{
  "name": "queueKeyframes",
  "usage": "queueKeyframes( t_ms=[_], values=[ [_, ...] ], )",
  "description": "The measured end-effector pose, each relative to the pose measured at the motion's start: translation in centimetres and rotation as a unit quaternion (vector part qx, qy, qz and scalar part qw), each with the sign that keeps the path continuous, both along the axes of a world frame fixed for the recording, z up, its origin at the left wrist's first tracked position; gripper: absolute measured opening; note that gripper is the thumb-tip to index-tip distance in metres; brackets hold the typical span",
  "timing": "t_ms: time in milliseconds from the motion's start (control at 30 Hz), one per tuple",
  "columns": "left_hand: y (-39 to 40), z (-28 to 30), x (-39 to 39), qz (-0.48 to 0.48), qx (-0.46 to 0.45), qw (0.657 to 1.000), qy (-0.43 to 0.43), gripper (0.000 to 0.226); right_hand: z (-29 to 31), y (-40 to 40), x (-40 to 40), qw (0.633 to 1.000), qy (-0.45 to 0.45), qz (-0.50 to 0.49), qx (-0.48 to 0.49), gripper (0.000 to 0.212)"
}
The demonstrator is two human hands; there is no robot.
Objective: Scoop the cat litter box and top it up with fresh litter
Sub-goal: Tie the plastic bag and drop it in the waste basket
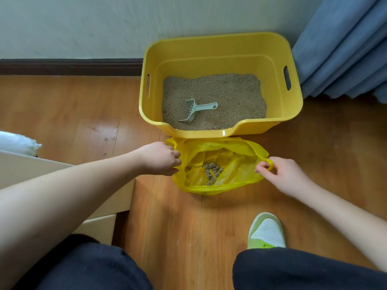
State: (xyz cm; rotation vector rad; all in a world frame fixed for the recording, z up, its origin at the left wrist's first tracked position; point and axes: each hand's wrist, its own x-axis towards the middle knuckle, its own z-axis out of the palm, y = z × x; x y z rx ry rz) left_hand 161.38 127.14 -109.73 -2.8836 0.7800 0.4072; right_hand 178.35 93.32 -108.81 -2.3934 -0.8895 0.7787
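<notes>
Both grips hold the yellow plastic bag (pixel 217 164) open on the wooden floor (pixel 171 216): the left hand (pixel 160 158) has its fingers curled round the bag's left rim, and the right hand (pixel 280 174) pinches the right handle loop between thumb and fingers. Between the two hands, inside the bag, lies a small heap of brownish litter clumps (pixel 212 171). Just beyond the hands, touching the bag's far edge, stands the yellow litter box (pixel 293 109), with litter (pixel 234 95) inside. A pale scoop (pixel 195 109) rests on that litter. Nearer than the right hand, a green-and-white shoe (pixel 266 231) stands on the floor.
</notes>
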Motion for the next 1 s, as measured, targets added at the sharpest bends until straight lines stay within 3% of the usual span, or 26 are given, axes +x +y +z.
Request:
queueKeyframes(
  t_ms=[133,267,400,567,633,733,833,933,1000],
  values=[
    [-0.7,1.0,0.3,-0.010,-0.047,0.999,-0.012,0.037,2.7,0.1,-1.0,0.980,0.123,-0.098,0.122,0.016],
    [-0.8,2.3,0.8,-0.015,-0.057,0.998,-0.021,0.045,5.0,3.1,-2.2,0.969,0.182,-0.081,0.148,0.014],
    [-0.3,3.0,0.9,-0.024,-0.051,0.998,-0.022,0.052,6.6,5.6,-2.2,0.987,0.134,0.050,0.078,0.017],
    [-0.9,3.7,-0.4,0.026,-0.081,0.996,-0.029,0.041,7.8,6.9,-0.9,0.983,0.177,0.047,0.010,0.019],
    [-1.9,4.3,-1.4,0.063,-0.097,0.993,-0.021,0.031,8.0,7.1,-1.2,0.975,0.190,0.087,-0.069,0.020],
    [-3.2,4.5,-3.6,0.100,-0.094,0.990,-0.019,0.008,8.4,6.7,-0.8,0.936,0.199,0.190,-0.219,0.019],
    [-3.9,6.3,-5.1,0.141,-0.083,0.986,-0.009,0.020,9.6,6.7,-0.3,0.947,0.215,0.123,-0.206,0.019],
    [-4.2,8.0,-5.6,0.175,-0.102,0.979,-0.015,0.004,11.5,6.4,-2.4,0.970,0.206,0.027,-0.128,0.020],
    [-4.4,9.6,-5.3,0.211,-0.118,0.970,-0.015,0.018,12.8,5.7,-4.0,0.979,0.186,-0.029,-0.084,0.021]
  ],
)
